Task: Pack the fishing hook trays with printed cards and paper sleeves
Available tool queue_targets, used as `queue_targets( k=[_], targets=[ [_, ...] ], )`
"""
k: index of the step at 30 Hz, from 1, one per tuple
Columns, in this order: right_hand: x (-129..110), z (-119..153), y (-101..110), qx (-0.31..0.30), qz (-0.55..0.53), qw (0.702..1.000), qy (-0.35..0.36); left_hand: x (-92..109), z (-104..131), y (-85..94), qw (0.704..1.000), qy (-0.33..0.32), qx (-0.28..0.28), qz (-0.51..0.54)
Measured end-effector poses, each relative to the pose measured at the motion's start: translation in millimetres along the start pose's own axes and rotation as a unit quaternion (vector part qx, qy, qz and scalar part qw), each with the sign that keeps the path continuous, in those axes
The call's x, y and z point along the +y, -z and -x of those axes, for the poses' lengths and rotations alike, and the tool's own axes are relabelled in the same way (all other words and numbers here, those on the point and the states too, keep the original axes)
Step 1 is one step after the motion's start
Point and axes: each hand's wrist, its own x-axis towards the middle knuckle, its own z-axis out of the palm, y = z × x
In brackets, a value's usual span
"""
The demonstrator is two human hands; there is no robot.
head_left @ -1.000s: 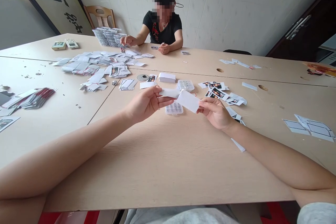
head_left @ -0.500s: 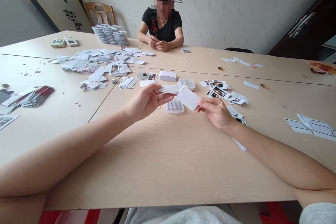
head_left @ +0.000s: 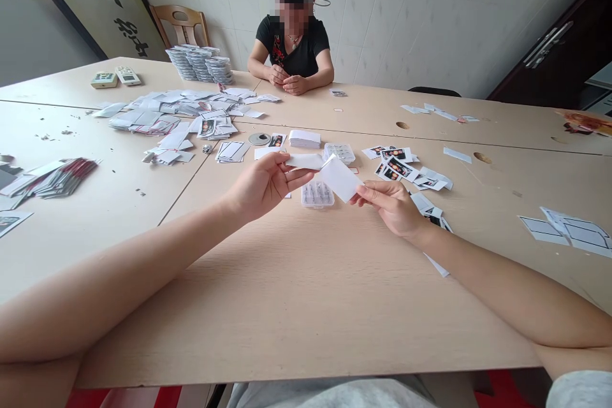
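Observation:
Between the thumb and fingers of my left hand (head_left: 265, 186) is a white card (head_left: 305, 161), held nearly level. My right hand (head_left: 389, 204) pinches another white card (head_left: 340, 178), tilted, whose upper left corner meets or overlaps the end of the first; I cannot tell whether they are joined. Just behind the cards stands a clear plastic box (head_left: 340, 152) with small parts. A second clear box (head_left: 317, 195) sits below them, partly covered. Beyond my left hand lies a stack of white cards (head_left: 305, 138).
Photo cards (head_left: 399, 162) lie scattered right of my hands. A heap of white cards (head_left: 176, 105) spreads at the left, with stacked packets (head_left: 199, 64) behind. Across the table (head_left: 310, 293) sits a person (head_left: 292, 44) with hands together. A round disc (head_left: 259, 139) lies near the middle.
The right hand and its card have shifted very slightly left. Both hands keep their grip, and the view has moved a little. The person opposite has raised their head slightly.

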Motion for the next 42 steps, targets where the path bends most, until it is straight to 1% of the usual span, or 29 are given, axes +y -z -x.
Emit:
queue_targets(
  k=[11, 17, 23, 26, 28, 31, 34, 36, 37, 39, 40, 41, 42],
  targets=[
    [0, -1, -1, 0.004, 0.019, 1.0, 0.009, -1, -2, 2.2, 1.0, 0.008, 0.015, 0.005],
    [0, -1, -2, 0.016, 0.03, 0.999, 0.026, -2, -1, 2.5, 1.0, 0.003, 0.006, 0.023],
    [-2, 0, -3, 0.02, 0.044, 0.998, 0.046, -1, -1, 0.9, 0.999, 0.006, 0.033, 0.034],
    [-2, 1, -3, 0.029, 0.056, 0.997, 0.047, 3, -3, 3.1, 0.998, -0.006, 0.052, 0.038],
    [-3, -1, -2, 0.041, 0.048, 0.997, 0.048, 5, -5, 6.0, 0.997, -0.023, 0.058, 0.039],
    [-6, -6, 4, 0.071, -0.01, 0.996, 0.053, 6, -8, 10.9, 0.998, -0.028, 0.05, 0.034],
    [-16, -14, 19, 0.113, -0.075, 0.989, 0.057, 3, -10, 14.8, 0.999, -0.018, 0.044, 0.02],
    [-25, -21, 36, 0.124, -0.077, 0.989, 0.033, 1, -12, 16.9, 0.999, -0.024, 0.046, 0.008],
    [-29, -24, 47, 0.11, -0.057, 0.992, 0.001, 0, -12, 17.8, 0.998, -0.029, 0.049, 0.001],
    [-38, -29, 72, 0.028, 0.01, 0.995, -0.098, -1, -12, 18.9, 0.998, -0.037, 0.054, -0.02],
    [-41, -30, 85, -0.019, 0.041, 0.988, -0.144, -2, -12, 19.0, 0.997, -0.038, 0.054, -0.032],
    [-44, -31, 99, -0.05, 0.068, 0.981, -0.175, -4, -11, 18.7, 0.997, -0.038, 0.052, -0.044],
    [-47, -31, 113, -0.055, 0.086, 0.977, -0.186, -6, -9, 17.8, 0.997, -0.039, 0.048, -0.056]
  ],
)
